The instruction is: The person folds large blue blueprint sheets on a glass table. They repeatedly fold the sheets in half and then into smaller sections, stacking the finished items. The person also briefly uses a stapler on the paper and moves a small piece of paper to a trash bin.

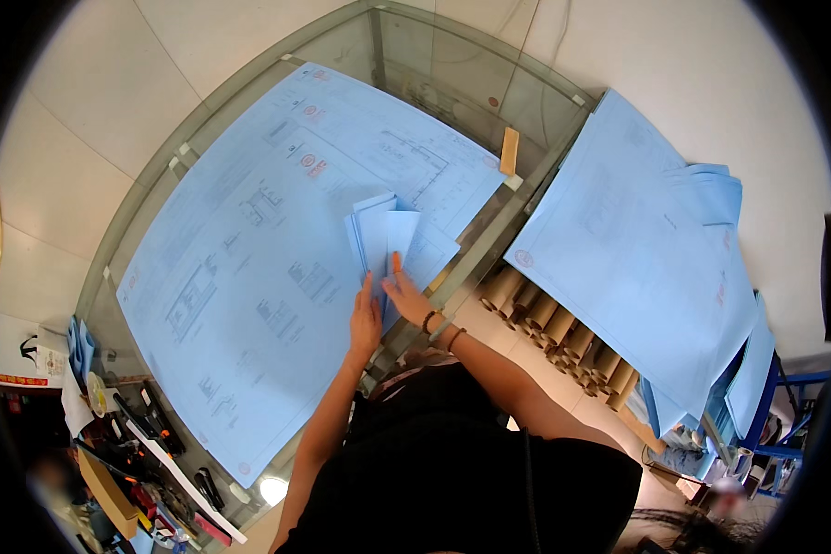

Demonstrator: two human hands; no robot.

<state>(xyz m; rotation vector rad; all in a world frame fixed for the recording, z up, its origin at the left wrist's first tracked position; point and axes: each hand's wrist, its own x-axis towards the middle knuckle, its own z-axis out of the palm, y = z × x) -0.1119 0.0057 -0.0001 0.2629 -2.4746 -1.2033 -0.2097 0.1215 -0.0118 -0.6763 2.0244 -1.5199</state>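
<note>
Folded blue sheet (375,235) lies on the near right part of a large printed sheet (249,258), glass table (523,207) beneath. Left hand (367,319): fingers close together at the bundle's near end. Right hand (406,295): 1 finger stretched along the folds; can't tell whether either hand pinches. Judged light paper, limp in 1 layer, stiffer folded, easily creased, apt to fan open at the far end. Best hold: both long edges, layers together.
</note>
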